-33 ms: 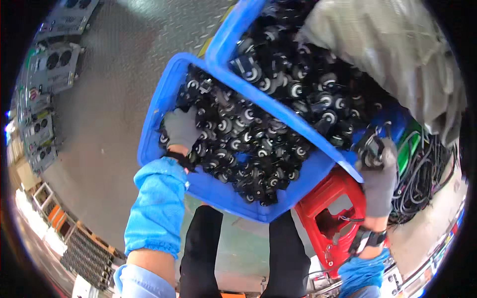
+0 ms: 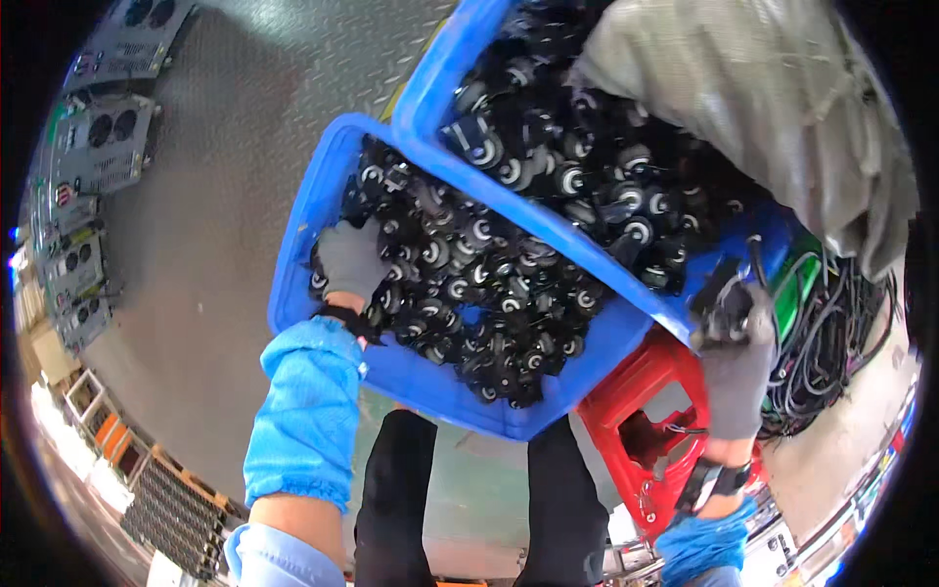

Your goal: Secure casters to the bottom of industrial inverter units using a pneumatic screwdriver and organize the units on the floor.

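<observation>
My left hand (image 2: 350, 259), in a grey glove, is down in the left part of the nearer blue bin (image 2: 406, 377). It is curled against a heap of small black casters (image 2: 455, 289) with grey-white wheel centres. Its fingertips are hidden, so what it grips does not show. My right hand (image 2: 738, 362), also gloved, is closed around a black caster (image 2: 729, 313) whose thin stem points up. That hand is held beside the right end of the farther blue bin's rim (image 2: 558, 225), above a red plastic stool (image 2: 631, 391).
More casters (image 2: 626, 186) fill the farther bin, partly covered by a pale, crumpled cloth or sack (image 2: 743, 98). Black cables (image 2: 831, 342) lie coiled at the right, near a green item (image 2: 797, 289). Grey metal units with fans (image 2: 103, 142) line the left side of the floor.
My right hand, with the caster, has shifted slightly left. My left hand stays in the nearer bin, and the whole view has moved a little.
</observation>
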### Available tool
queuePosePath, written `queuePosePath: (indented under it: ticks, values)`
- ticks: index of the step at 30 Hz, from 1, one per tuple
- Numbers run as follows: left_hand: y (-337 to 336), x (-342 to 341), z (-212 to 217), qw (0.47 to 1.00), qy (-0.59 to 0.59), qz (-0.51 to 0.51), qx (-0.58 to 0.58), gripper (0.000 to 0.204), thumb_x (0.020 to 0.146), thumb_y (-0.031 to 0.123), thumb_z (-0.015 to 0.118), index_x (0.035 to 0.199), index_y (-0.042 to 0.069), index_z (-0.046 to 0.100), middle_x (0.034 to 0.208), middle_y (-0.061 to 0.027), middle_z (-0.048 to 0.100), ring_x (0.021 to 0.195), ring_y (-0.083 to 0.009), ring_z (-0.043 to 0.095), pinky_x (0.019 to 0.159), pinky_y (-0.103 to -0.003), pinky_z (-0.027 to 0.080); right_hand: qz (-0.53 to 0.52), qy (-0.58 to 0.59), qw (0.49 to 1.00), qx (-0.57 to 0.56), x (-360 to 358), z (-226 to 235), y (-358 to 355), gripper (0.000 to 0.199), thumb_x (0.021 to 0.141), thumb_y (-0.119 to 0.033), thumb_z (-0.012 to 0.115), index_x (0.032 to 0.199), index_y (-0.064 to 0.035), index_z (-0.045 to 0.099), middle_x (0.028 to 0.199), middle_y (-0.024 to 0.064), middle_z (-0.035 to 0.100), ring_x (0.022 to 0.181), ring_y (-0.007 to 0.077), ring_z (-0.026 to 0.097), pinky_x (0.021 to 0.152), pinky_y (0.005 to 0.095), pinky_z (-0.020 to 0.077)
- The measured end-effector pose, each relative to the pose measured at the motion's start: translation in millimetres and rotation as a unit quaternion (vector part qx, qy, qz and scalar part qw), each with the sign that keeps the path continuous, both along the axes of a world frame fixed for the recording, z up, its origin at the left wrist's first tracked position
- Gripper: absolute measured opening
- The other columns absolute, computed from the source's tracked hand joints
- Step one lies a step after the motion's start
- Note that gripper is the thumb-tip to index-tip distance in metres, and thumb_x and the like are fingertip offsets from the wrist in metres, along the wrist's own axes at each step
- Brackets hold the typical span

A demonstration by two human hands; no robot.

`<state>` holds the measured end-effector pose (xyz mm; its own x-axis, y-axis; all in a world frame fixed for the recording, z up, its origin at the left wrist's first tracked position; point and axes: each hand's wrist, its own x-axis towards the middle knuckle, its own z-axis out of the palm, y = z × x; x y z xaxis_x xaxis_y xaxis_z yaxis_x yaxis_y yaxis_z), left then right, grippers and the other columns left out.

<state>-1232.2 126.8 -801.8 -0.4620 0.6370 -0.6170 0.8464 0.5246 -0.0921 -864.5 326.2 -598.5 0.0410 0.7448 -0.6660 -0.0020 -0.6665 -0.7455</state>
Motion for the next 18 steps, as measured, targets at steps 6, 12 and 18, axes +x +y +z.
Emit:
queuePosePath:
  ticks: [6, 12, 18]
  values:
    - [-8, 9, 29, 0.997, 0.014, 0.022, 0.066, 0.040, 0.072, 0.033, 0.080, 0.108, 0.019, 0.066, 0.101, -0.0165, 0.059, 0.094, -0.0380, 0.061, 0.079, -0.047, 0.052, -0.050, 0.090, 0.986, -0.133, 22, 53, -100, 0.046, 0.090, -0.046, 0.061, 0.116, -0.0094, 0.053, 0.096, 0.0082, 0.062, 0.084, 0.0236, 0.064, 0.062, 0.0400, 0.0577]
    - [-33, 16, 55, 0.984, -0.058, 0.164, 0.037, 0.033, 0.078, 0.027, 0.073, 0.111, 0.023, 0.068, 0.115, -0.0236, 0.057, 0.100, -0.0439, 0.063, 0.085, -0.048, 0.053, -0.031, 0.122, 0.949, -0.289, 57, 78, -189, 0.038, 0.089, -0.032, 0.061, 0.119, -0.0111, 0.049, 0.107, 0.0102, 0.061, 0.095, 0.0262, 0.065, 0.072, 0.0445, 0.0599]
    - [-34, 26, 38, 0.991, -0.068, 0.114, 0.021, 0.044, 0.080, 0.020, 0.069, 0.123, 0.024, 0.061, 0.128, -0.0266, 0.050, 0.103, -0.0460, 0.060, 0.088, -0.049, 0.052, -0.015, 0.124, 0.928, -0.352, 68, 57, -265, 0.029, 0.092, -0.025, 0.059, 0.116, -0.0116, 0.052, 0.111, 0.0085, 0.061, 0.100, 0.0222, 0.064, 0.073, 0.0429, 0.0600]
